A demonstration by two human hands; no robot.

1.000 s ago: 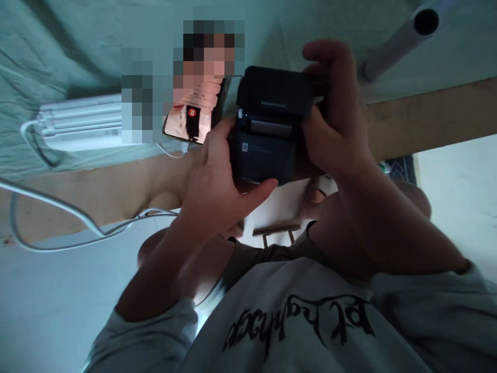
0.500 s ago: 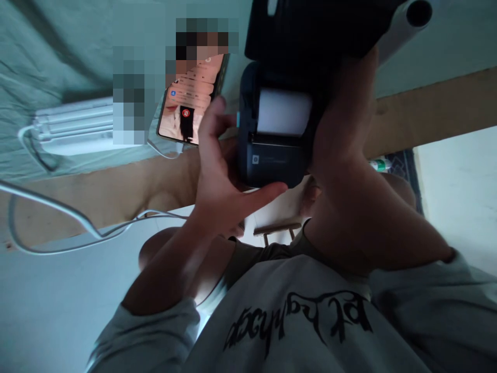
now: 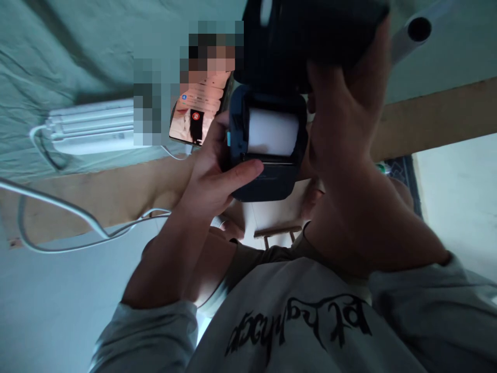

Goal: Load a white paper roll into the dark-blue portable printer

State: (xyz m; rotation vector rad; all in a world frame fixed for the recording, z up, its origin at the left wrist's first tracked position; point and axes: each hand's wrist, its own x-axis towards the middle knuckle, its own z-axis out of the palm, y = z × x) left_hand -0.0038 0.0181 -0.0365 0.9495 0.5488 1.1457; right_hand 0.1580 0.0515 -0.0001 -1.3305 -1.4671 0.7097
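Note:
A small dark portable printer with its lid swung up is held in front of me. A roll of white paper lies in its bay. My left hand is wrapped round the printer's left side, its thumb across the front below the paper. My right hand is closed on the right part of the raised lid; some of its fingers are hidden behind it. Just left of the printer, a phone with a lit screen lies on the table cloth, partly covered by pixelation.
A white slatted object with a cable sits on the green cloth. White cables loop past the wooden table edge. At the upper right is a white tube. A small stool shows below.
The printer has moved slightly left and toward me. My left thumb has moved up onto its front. My right hand has shifted up to the lid.

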